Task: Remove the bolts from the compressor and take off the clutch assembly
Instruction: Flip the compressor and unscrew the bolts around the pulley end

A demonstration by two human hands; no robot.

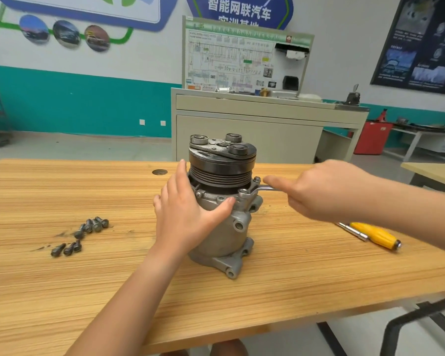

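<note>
At frame centre the compressor (224, 237) was steadied by the spread fingers of the left hand (183, 217). The wrench (265, 188), lying rightward from the flange bolt (242, 192), was gripped by the right hand (326, 191), forefinger stretched along it.

wrench (265, 188) handle hidden in right hand (326, 191), poster (421, 44) cropped
</note>
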